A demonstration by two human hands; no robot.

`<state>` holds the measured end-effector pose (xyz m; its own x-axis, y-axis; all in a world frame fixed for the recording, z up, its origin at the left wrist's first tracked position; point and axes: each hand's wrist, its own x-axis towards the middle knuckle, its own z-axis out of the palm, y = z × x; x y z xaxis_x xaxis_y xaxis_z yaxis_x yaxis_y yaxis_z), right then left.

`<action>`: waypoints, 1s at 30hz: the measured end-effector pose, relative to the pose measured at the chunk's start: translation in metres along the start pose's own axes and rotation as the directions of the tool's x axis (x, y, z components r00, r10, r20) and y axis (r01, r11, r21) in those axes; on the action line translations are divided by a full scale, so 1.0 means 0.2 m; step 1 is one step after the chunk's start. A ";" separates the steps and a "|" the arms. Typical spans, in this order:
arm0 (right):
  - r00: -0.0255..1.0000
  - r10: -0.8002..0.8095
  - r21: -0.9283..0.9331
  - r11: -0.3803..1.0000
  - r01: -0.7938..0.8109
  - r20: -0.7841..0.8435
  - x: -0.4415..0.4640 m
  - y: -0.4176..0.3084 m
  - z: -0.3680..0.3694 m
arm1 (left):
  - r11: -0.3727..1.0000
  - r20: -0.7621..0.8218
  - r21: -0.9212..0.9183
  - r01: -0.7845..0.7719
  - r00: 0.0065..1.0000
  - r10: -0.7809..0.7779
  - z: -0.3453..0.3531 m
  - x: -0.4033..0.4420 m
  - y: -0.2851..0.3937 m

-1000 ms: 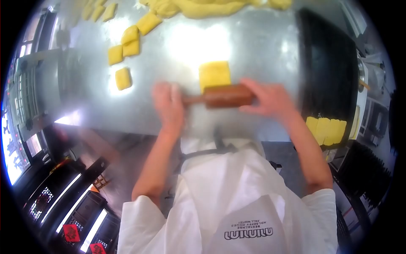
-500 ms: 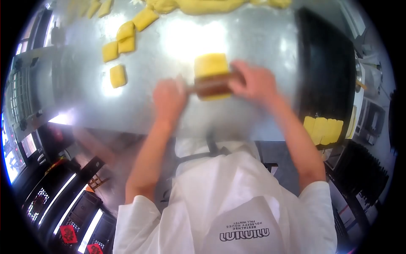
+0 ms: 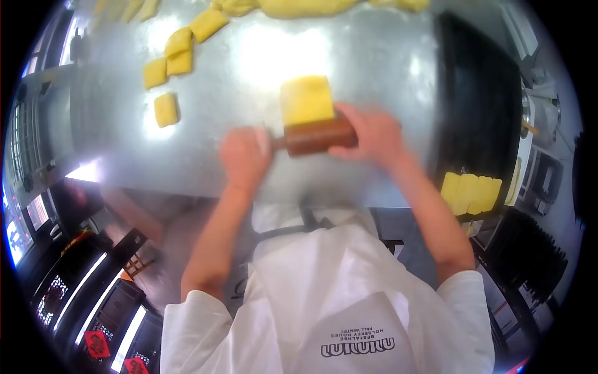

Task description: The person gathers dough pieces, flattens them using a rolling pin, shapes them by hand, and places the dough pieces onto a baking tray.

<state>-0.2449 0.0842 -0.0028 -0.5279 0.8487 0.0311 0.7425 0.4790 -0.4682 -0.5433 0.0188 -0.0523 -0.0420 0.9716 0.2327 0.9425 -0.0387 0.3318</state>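
Note:
A brown rolling pin (image 3: 317,136) lies across the near edge of a flat yellow dough sheet (image 3: 307,100) on the metal table. My left hand (image 3: 245,157) is closed around the pin's thin left handle. At the other end, my right hand (image 3: 372,135) grips the right part of the roller, its thumb and fingers to either side. The right handle is hidden by that hand. The dough is roughly square, and its far part shows beyond the pin.
Several small yellow dough pieces (image 3: 179,62) lie on the left of the metal table (image 3: 224,87). Long dough rolls (image 3: 305,6) are along the far edge. At right, flat yellow pieces (image 3: 471,193) sit on a black tray (image 3: 479,118).
Both hands have drawn the rolling pin toward my body, from over the dough to its near edge. More of the dough sheet shows now. The view has shifted slightly.

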 end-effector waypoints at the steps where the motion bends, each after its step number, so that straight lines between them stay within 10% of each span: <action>1: 1.000 0.007 -0.017 1.000 -0.007 0.019 -0.04 -0.02 -0.01 | 0.999 -0.011 -0.035 0.001 1.000 -0.001 -0.02 -0.04 0.03; 5: 0.941 0.311 0.207 0.920 -0.333 0.134 0.09 0.00 -0.07 | 0.991 0.255 0.112 -0.070 0.966 0.039 -0.09 0.13 0.03; 9: 0.819 0.573 0.445 0.740 -0.505 -0.024 0.13 0.21 -0.07 | 0.821 0.124 -0.428 0.379 0.924 -0.362 -0.20 0.36 0.08; 18: 0.798 0.376 -0.007 0.903 -0.430 -0.470 0.06 0.23 -0.18 | 0.768 0.119 -0.592 0.244 0.969 -0.216 0.02 0.34 0.11; 22: 0.825 0.532 0.495 0.778 -0.386 -0.192 0.12 -0.11 -0.24 | 0.729 0.164 -0.616 0.300 0.953 -0.254 0.02 0.31 0.11; 24: 0.767 0.527 0.789 0.260 -0.557 0.368 0.27 -0.26 -0.21 | 0.728 0.166 -0.621 0.291 0.956 -0.241 0.03 0.30 0.11; 27: 0.717 0.495 0.830 -0.016 -0.558 0.491 0.43 -0.26 0.03 | 0.726 0.237 -0.594 0.346 0.938 -0.252 -0.05 0.31 0.14; 30: 0.692 0.515 0.801 0.017 -0.598 0.506 0.51 -0.25 0.13 | 0.699 0.287 -0.589 0.405 0.914 -0.287 -0.07 0.33 0.16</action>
<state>-0.3476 0.1410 0.0014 -0.1915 0.7208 -0.6662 -0.0025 -0.6791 -0.7341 -0.5210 0.0781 -0.0133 -0.2142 0.9660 -0.1448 0.4467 0.2287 0.8650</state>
